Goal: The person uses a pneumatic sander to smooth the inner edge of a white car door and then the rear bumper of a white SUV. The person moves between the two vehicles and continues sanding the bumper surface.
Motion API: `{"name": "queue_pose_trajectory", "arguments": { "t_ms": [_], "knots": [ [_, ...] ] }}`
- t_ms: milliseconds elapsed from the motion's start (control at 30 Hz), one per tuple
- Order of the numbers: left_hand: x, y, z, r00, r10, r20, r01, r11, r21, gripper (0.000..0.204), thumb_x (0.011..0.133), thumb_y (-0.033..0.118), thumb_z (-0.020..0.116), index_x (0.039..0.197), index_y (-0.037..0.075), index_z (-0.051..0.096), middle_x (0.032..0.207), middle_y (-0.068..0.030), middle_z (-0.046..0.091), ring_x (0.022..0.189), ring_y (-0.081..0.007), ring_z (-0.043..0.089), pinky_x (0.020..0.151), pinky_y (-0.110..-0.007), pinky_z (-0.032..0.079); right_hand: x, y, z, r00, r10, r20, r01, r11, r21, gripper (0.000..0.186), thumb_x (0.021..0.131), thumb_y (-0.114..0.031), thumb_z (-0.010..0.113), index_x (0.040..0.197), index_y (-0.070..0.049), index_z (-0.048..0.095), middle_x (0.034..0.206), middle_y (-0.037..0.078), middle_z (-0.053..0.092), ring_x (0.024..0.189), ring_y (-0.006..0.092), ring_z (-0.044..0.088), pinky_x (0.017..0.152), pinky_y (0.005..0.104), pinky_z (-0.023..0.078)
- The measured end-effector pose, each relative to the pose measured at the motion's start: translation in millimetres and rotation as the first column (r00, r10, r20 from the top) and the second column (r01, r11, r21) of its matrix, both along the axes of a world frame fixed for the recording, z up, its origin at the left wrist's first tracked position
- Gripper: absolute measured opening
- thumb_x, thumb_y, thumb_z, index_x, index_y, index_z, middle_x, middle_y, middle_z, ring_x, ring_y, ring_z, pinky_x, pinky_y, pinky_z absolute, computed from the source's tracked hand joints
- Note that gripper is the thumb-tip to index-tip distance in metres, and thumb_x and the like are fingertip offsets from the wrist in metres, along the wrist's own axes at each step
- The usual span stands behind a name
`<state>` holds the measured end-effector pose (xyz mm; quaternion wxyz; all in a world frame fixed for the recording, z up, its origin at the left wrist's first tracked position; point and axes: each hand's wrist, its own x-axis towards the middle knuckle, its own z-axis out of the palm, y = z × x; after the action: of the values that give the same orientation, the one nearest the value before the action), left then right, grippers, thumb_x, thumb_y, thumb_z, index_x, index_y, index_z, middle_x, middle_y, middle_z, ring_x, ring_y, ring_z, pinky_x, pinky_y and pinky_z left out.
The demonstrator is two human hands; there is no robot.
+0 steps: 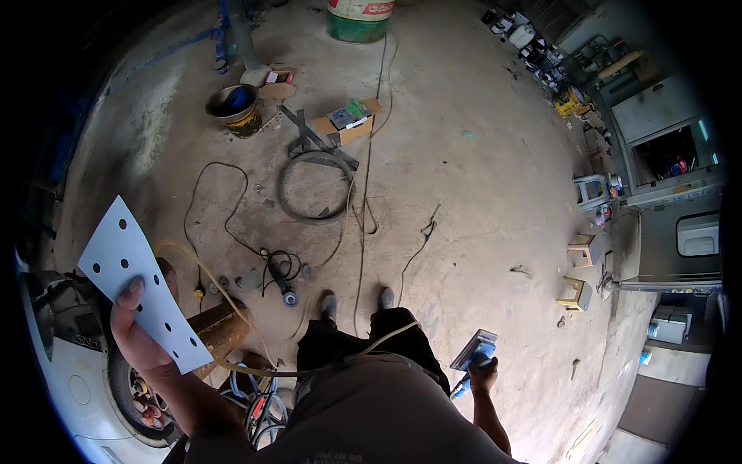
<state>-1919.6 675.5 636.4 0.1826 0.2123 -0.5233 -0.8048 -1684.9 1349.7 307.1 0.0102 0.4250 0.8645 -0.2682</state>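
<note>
Between eight and nine o'clock, I'm seeing the left hand pinching a pale, flat, rectangular sheet with dark round holes. At eight, a dark, corded power tool is lying on the grey-brown concrete floor. Towards half past four, the right hand is gripping a blue, rectangular-padded sander.

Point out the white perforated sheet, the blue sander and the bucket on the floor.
White perforated sheet (157,300), head view: surface between holes.
Blue sander (481,356), head view: blue body.
Bucket (246,124), head view: outer wall.
</note>
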Motion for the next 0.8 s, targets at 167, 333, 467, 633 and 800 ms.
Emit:
{"name": "queue_pose_trajectory", "arguments": {
  "t_ms": [167,333,467,633,800],
  "knots": [
    [-136.1,43.5,10.5,0.978,-0.171,-0.124,0.178,0.983,0.05,0.03,0.093,0.016,0.068,0.117,-0.003,0.065,0.084,-0.0087,0.066,0.07,-0.0182,0.062,0.055,-0.024,0.049,-74.0,20.1,-35.2,0.984,-0.147,-0.103,0.14,0.988,-0.07,0.091,0.066,-0.023,0.088,0.141,0.01,0.049,0.114,0.02,0.071,0.097,0.0325,0.07,0.089,0.0444,0.058],
    [-220.3,26.4,-141.5,0.942,0.115,0.315,-0.157,0.982,0.108,0.028,0.094,0.019,0.067,0.115,0.0,0.068,0.1,-0.0099,0.072,0.087,-0.0249,0.071,0.08,-0.04,0.059,-146.7,105.1,-121.6,0.942,-0.122,0.312,0.092,0.99,0.108,0.095,0.065,-0.037,0.091,0.141,0.007,0.054,0.125,0.025,0.07,0.113,0.0384,0.07,0.097,0.0459,0.057],
    [-71.3,44.3,-337.7,0.416,0.63,0.656,-0.775,0.623,-0.108,0.029,0.094,0.017,0.053,0.113,-0.001,0.067,0.1,-0.0145,0.071,0.084,-0.0319,0.072,0.073,-0.047,0.062,-279.3,202.8,-134.1,0.869,0.062,0.491,-0.135,0.984,0.115,0.082,0.063,-0.04,0.091,0.128,0.001,0.061,0.116,0.02,0.073,0.105,0.0379,0.073,0.091,0.0492,0.059],
    [132.9,227.4,-335.2,-0.533,0.389,0.751,-0.841,-0.146,-0.521,0.045,0.095,0.025,0.055,0.134,0.003,0.061,0.129,-0.0183,0.067,0.099,-0.037,0.07,0.068,-0.047,0.059,-537.4,269.1,-96.6,0.881,0.333,0.335,-0.372,0.926,0.058,0.07,0.062,-0.028,0.093,0.119,-0.003,0.063,0.111,0.016,0.073,0.099,0.0367,0.072,0.094,0.0498,0.058],
    [157.0,420.2,-311.3,-0.636,0.031,0.771,-0.693,-0.463,-0.553,0.048,0.099,0.022,0.051,0.14,-0.002,0.057,0.134,-0.0183,0.065,0.103,-0.0339,0.068,0.072,-0.042,0.059,-847.7,326.0,-105.0,0.607,0.481,0.633,-0.789,0.461,0.406,0.045,0.084,-0.05,0.073,0.111,-0.013,0.073,0.113,0.014,0.073,0.103,0.0375,0.072,0.09,0.0522,0.061]
  ]
}}
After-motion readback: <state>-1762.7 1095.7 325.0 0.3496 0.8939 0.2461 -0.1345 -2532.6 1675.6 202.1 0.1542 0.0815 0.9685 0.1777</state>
